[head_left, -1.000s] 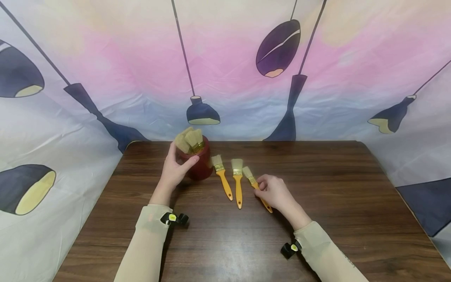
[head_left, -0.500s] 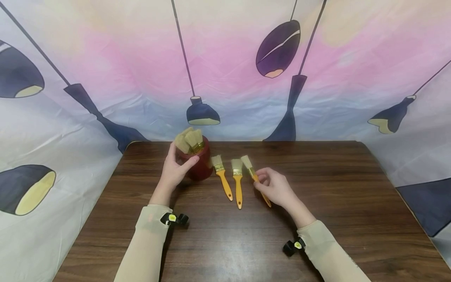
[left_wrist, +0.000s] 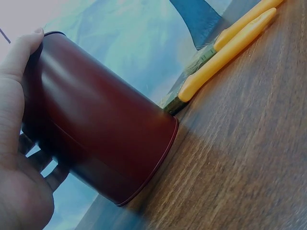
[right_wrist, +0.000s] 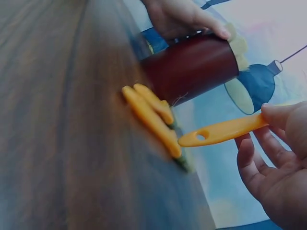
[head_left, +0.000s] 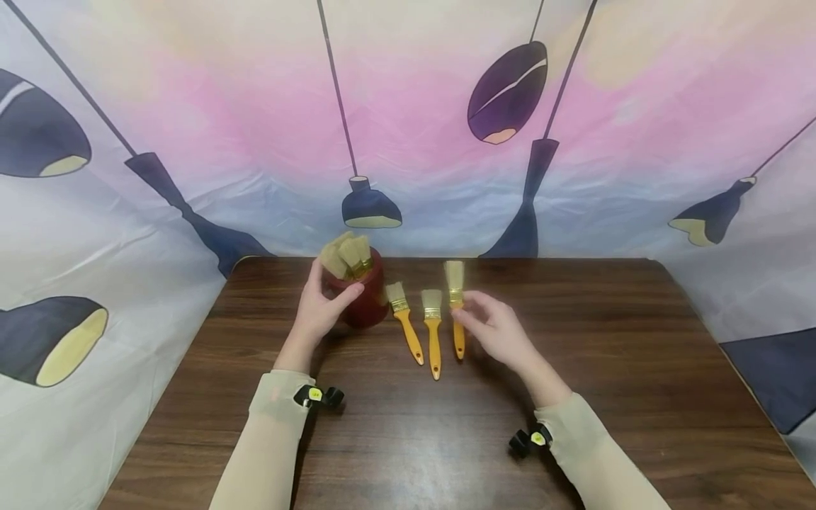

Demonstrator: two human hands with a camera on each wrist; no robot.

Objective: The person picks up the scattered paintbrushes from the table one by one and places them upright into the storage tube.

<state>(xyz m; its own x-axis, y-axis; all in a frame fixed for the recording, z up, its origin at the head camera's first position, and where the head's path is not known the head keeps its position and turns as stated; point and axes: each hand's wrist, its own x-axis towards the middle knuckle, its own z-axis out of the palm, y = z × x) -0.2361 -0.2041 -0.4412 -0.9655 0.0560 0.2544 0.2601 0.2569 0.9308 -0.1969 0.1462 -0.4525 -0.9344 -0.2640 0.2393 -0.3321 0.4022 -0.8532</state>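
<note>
My left hand grips a dark red cylindrical cup from its left side, thumb near the rim. Several paintbrushes stand in the cup, pale bristles up. Between thumb and fingers my right hand pinches a paintbrush with a yellow handle, bristles pointing away from me. In the right wrist view its handle shows raised off the table. Two more yellow-handled paintbrushes lie between cup and right hand: a left one close to the cup and a middle one.
All of this is on a dark brown wooden table. A printed cloth with painted lamps hangs behind the table's far edge. Each forearm wears a small black wrist camera, one left and one right.
My right hand has lifted the paintbrush off the table, moving it away from me and turning it from slanted to nearly straight. The left hand stays on the cup.
</note>
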